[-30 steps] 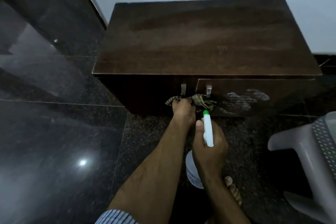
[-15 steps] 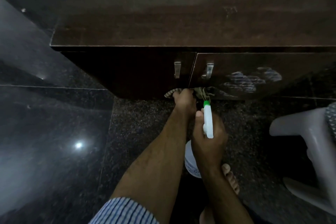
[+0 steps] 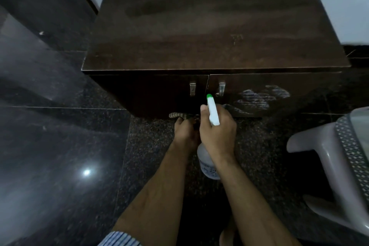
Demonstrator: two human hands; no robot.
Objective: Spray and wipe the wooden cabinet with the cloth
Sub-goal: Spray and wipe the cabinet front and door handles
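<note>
The dark wooden cabinet (image 3: 209, 32) stands against the wall, its two doors shut, each with a metal handle. My left hand (image 3: 184, 133) grips a striped cloth (image 3: 176, 115) at the bottom edge of the doors, near the floor. My right hand (image 3: 218, 132) holds a white spray bottle (image 3: 212, 111) with a green nozzle, pointed at the cabinet front just below the right handle (image 3: 221, 88). The bottle's body shows under my right wrist. Whitish streaks (image 3: 259, 98) mark the right door.
Polished dark granite floor (image 3: 60, 146) spreads to the left and under me. A grey plastic stool (image 3: 335, 158) stands at the right, close to my right arm. My bare foot (image 3: 225, 235) shows at the bottom. A white wall runs behind the cabinet.
My right hand has lifted the spray bottle up and forward toward the door. My left hand stays low with the cloth at the cabinet's bottom edge. The camera has pulled back.
</note>
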